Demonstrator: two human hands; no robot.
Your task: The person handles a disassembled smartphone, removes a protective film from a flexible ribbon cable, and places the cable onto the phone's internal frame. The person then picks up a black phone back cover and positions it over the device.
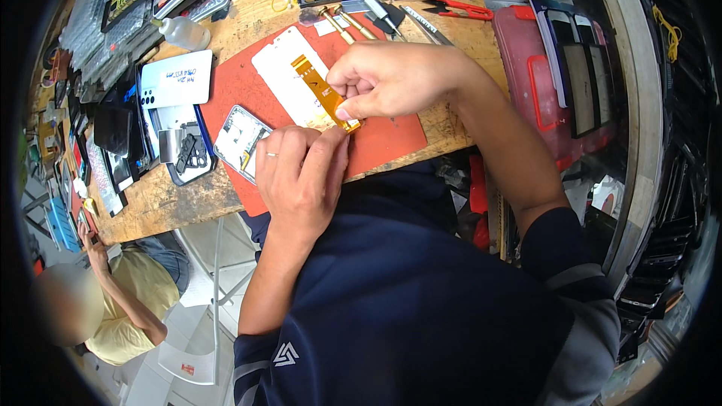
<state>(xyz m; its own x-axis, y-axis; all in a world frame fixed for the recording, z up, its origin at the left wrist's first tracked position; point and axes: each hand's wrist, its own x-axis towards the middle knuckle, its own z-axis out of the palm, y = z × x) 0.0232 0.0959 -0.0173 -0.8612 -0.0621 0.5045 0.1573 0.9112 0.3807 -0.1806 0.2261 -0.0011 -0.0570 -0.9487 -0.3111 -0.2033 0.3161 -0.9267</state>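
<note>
An orange-gold flex ribbon cable [314,86] lies slantwise above a white flat plate [277,68] on a red mat [387,143]. My right hand [402,79] pinches the cable near its lower end, with the thumb pressed on it and the other fingers curled. At the cable's lower tip, the fingertips of my left hand [301,177] close together on it; the fingers partly hide that end. Beside my left hand, partly covered by it, sits an opened phone body [241,135] with inner parts showing.
Screwdrivers [353,26] and a red-handled cutter [459,9] lie beyond the mat. Left are a white bottle [183,33], a pale phone back cover [177,79] and a parts tray [188,152]. A pink case [523,75] stands right. Another person [139,293] sits at lower left.
</note>
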